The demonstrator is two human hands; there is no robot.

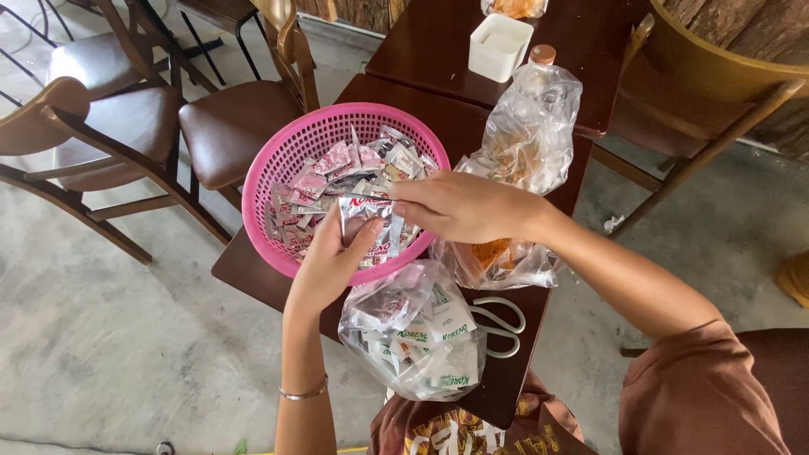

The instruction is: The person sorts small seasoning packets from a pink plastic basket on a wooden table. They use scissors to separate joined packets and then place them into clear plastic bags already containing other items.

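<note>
We find both hands, left hand (324,261) and right hand (459,206), pinching one silvery sachet (364,212) over the pink basket (261,181), already well filled, while the clear bag (417,333) below holds many sachets unsorted.

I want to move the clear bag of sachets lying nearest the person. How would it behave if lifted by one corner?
The clear bag of sachets would probably sag: its thin plastic is crumpled. The loose packets inside would likely slide toward the low end. It looks light for its bulk, and pushed, it may nudge the scissors lying beside it.
</note>
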